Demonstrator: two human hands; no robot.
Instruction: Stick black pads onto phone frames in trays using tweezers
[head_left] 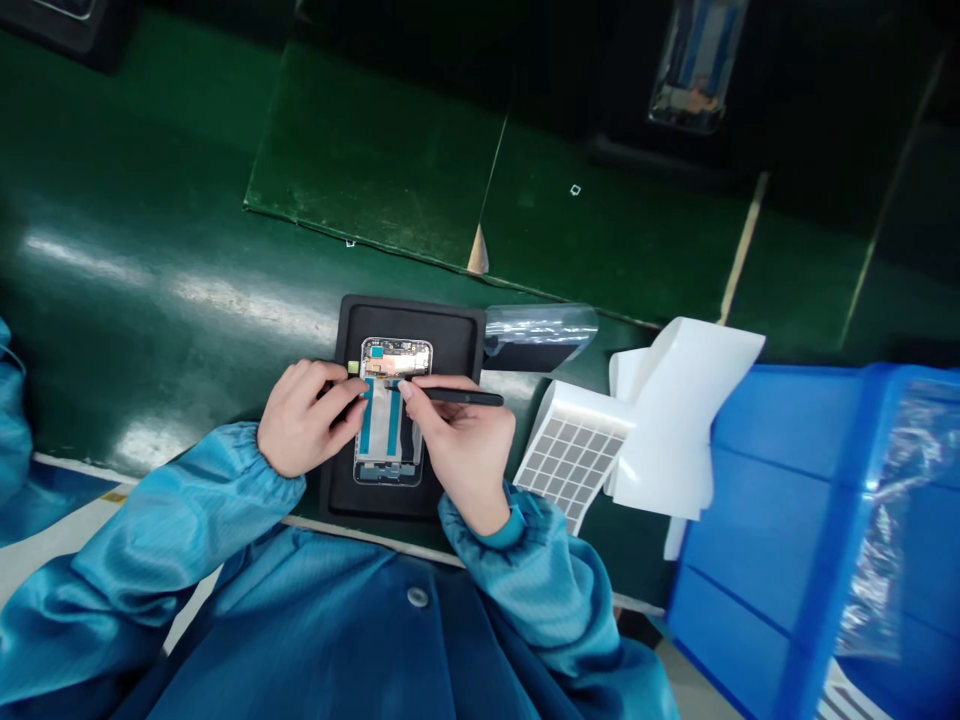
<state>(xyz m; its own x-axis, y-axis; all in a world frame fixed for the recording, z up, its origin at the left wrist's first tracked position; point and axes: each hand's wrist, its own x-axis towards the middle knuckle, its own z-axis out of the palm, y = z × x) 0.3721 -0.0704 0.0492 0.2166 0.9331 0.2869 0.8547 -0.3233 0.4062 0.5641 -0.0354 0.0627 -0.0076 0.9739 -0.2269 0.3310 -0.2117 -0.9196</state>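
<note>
Crowded right of tray, more room left and beyond
Clear film sheet (540, 335), white grid sheet (574, 450), folded white sheet (679, 415) and blue plastic bin (780, 500) stand in the way right of the black tray (409, 312). Left hand (304, 420) and right hand (465, 450), with its black pen-shaped tool (469, 397), crowd the phone frame (394, 410). Hand could pass over green table (150, 200) left of and beyond tray.

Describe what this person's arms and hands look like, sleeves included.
The left hand and right hand are bare, without gloves. The arms wear long, glossy teal-blue sleeves with fine stripes, gathered by elastic cuffs. A plainer teal band shows at the right wrist.
</note>
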